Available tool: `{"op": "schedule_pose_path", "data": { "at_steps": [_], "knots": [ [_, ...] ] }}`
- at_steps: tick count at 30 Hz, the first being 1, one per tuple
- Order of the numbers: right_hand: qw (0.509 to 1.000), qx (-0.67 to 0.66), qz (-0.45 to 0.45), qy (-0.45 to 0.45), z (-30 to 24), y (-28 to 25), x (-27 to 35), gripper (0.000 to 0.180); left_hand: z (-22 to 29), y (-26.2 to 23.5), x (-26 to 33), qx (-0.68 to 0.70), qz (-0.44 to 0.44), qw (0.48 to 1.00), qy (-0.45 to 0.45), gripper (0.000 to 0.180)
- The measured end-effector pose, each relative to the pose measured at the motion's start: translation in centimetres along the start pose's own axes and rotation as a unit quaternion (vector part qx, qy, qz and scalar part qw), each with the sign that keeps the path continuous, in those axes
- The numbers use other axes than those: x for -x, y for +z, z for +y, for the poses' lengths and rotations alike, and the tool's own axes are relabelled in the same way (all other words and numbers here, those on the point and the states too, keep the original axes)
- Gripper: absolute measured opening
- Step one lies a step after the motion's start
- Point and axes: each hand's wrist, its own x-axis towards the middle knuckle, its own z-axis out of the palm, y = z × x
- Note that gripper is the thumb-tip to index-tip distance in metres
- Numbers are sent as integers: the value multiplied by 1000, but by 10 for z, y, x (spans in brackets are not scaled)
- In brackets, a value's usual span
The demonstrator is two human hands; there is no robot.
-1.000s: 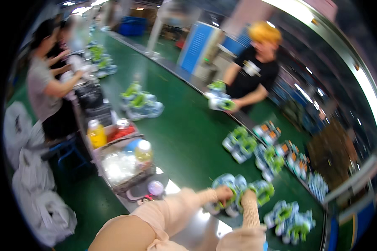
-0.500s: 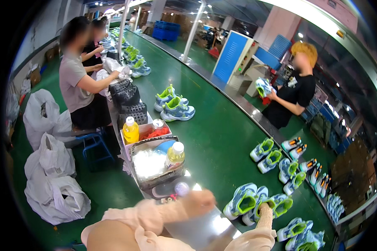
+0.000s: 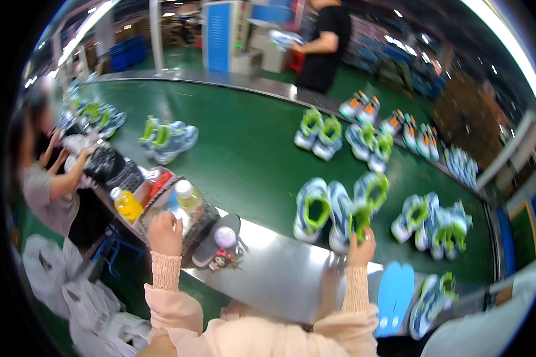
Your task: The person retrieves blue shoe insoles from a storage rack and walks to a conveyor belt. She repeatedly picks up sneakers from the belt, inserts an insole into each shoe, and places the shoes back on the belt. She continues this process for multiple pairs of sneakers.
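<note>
My right hand (image 3: 361, 247) is closed on the green-lined collar of a blue-and-white sneaker (image 3: 360, 218). This sneaker stands on the green table among others: one sneaker (image 3: 312, 209) to its left, another sneaker (image 3: 338, 215) right beside it and one sneaker (image 3: 372, 188) just behind. My left hand (image 3: 165, 235) is over the near side of an open box (image 3: 192, 241), its fingers curled; whatever they hold is hidden. A bottle with a white cap (image 3: 189, 199) stands in that box. Next to it lies a dark insole-shaped piece (image 3: 211, 249) with a pale round ball (image 3: 224, 237) on it.
A yellow bottle (image 3: 126, 204) stands left of the box. Blue insoles (image 3: 394, 297) lie at the metal edge (image 3: 268, 262) on my right. More sneaker pairs (image 3: 319, 134) stand farther back. A person in black (image 3: 323, 50) holds a shoe across the table; others work at left beside white sacks (image 3: 44, 273).
My view has turned right, so the scene sits farther left. My left hand has gone from above the metal edge to the box. My right hand, formerly at a shoe opening, now grips a sneaker's collar.
</note>
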Motion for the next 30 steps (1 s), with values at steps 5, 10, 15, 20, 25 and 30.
{"op": "schedule_pose_path", "data": {
  "at_steps": [5, 10, 15, 20, 25, 30],
  "knots": [
    [945, -286, -38, 154, 12, 20, 25, 52, 144, 7, 13, 328, -31, 936, 124, 7],
    [964, -210, -74, 144, -22, 11, 45, 48, 298, 110, 16, 380, -232, 834, 327, 11],
    [975, -208, -22, 75, -4, 19, 55, 53, 368, 187, 21, 0, -337, 737, 585, 17],
    [966, -228, -56, 106, -8, 12, 54, 53, 380, 228, 12, -42, -391, 694, 603, 18],
    [986, -162, -31, 7, -2, 9, 53, 51, 373, 233, 1, -33, -411, 681, 605, 19],
    [971, -225, -57, 52, 0, 6, 50, 45, 366, 236, -10, -38, -430, 685, 587, 22]
  ]
}}
